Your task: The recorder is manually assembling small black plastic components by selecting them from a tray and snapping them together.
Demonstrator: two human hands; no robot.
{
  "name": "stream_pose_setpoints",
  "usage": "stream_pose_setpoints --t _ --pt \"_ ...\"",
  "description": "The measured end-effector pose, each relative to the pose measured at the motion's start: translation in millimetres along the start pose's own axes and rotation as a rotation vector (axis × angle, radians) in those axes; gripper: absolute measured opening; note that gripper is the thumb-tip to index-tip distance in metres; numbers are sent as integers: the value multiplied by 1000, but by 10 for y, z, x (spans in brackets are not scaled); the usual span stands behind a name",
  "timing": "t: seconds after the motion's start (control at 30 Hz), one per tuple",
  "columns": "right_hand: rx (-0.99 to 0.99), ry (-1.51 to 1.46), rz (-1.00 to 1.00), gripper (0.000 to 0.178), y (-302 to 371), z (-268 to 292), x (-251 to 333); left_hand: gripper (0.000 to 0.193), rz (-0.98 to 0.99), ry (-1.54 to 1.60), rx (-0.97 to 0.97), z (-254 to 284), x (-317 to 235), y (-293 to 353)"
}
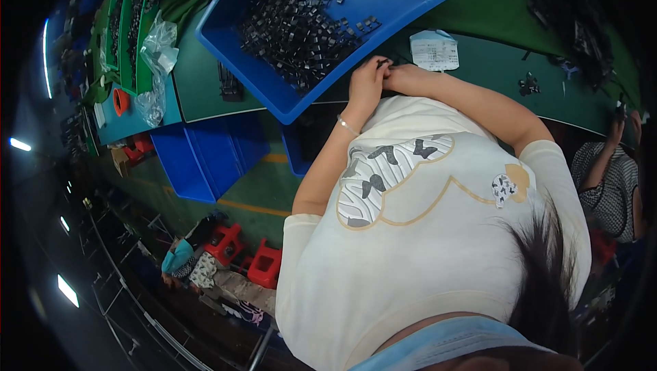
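Note:
My left hand [368, 78] and my right hand [405, 79] meet close to my body, at the near edge of the green table. Their fingers are closed together around a small black part [384, 63]. Much of it is hidden by the fingers, so its exact shape does not show. Just to the left and beyond stands a large blue bin [277, 101], tilted toward me in the picture. In it lies a heap of small black plastic parts [294, 32]. A paper sheet with writing [434, 51] lies just beyond my right hand.
Several small black pieces [528, 84] lie on the table to the right. A co-worker [602, 173] sits at the right rim. Green trays [123, 36], a clear plastic bag [159, 49] and an orange ring [120, 101] are at left. Blue crates [205, 159] stand below the table.

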State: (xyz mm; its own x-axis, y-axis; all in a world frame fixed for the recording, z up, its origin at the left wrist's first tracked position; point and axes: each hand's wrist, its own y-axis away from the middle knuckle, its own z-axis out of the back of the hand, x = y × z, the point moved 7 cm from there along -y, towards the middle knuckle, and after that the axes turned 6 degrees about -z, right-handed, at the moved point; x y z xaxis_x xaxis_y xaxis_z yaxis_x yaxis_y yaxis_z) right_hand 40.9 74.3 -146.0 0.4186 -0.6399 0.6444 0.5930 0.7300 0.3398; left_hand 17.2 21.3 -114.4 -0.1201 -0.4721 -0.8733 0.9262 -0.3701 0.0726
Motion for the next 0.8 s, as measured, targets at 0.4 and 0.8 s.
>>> stream_pose_setpoints --t 0.4,0.8 --pt "-1676 143 -546 33 1683 2840 -1067 27 -262 -448 415 -414 -45 -496" --pt "-534 -484 -278 26 838 980 162 19 -66 196 195 69 -693 -189"
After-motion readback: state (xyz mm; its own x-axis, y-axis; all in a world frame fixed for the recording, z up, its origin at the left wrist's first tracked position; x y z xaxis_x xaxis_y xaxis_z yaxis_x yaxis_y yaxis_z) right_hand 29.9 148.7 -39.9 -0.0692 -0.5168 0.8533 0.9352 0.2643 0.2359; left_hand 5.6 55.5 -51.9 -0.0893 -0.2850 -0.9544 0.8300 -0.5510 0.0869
